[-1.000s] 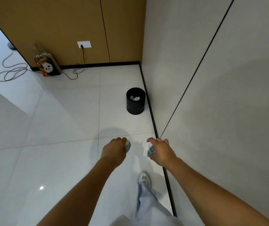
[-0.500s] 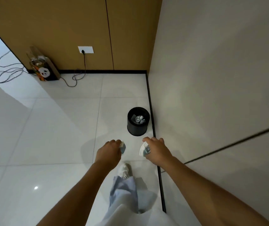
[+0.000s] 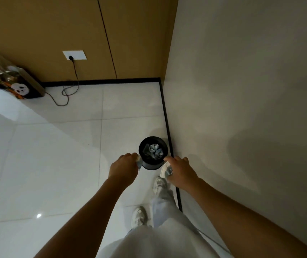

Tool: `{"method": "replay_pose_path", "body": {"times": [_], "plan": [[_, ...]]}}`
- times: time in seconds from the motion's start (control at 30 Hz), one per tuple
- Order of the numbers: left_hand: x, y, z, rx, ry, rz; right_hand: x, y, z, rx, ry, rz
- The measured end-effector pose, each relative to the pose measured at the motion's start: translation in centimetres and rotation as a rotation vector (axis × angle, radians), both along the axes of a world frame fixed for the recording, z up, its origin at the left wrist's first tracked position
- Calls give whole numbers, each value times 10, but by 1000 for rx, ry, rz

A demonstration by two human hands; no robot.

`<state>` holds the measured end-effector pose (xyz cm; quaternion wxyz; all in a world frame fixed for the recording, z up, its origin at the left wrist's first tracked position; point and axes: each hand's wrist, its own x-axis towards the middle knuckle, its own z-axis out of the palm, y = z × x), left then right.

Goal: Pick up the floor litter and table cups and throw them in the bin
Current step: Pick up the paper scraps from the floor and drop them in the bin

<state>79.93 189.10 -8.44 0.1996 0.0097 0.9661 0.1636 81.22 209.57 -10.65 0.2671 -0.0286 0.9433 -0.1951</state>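
A small black round bin (image 3: 149, 165) stands on the white tiled floor beside the right wall, with crumpled litter (image 3: 154, 150) inside. My left hand (image 3: 123, 169) grips a paper cup (image 3: 139, 161) just left of the bin's rim. My right hand (image 3: 179, 171) grips another white and blue paper cup (image 3: 166, 170) just right of the bin. Both hands hover at the near side of the bin, and the fingers hide most of each cup.
The right wall (image 3: 242, 108) with its black skirting runs close beside the bin. A wooden wall (image 3: 74, 34) stands ahead with a socket (image 3: 74, 55) and a trailing cable (image 3: 65, 94). A decorated box (image 3: 18, 84) sits in the far left corner. My feet (image 3: 139, 216) are just behind the bin.
I have walked up to the bin; it now lies directly between my hands. Both hands still hold their cups.
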Motion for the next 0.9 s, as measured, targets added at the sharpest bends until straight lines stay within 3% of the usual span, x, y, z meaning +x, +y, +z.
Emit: {"method": "replay_pose_path", "body": {"times": [0.33, 0.53, 0.73, 0.9], "plan": [[-86, -3, -56, -8, -159, 158, -124, -1, -69, 25, -101, 45], [-125, -6, -118, 15, -215, 220, -192, -24, -148, -18, -200, -41], [-155, 1, -185, 57, -269, 226, -208, -34, -222, -57, -287, -90], [-177, 29, -223, 86, -321, 198, -188, -12, -244, -49, -308, -152]]}}
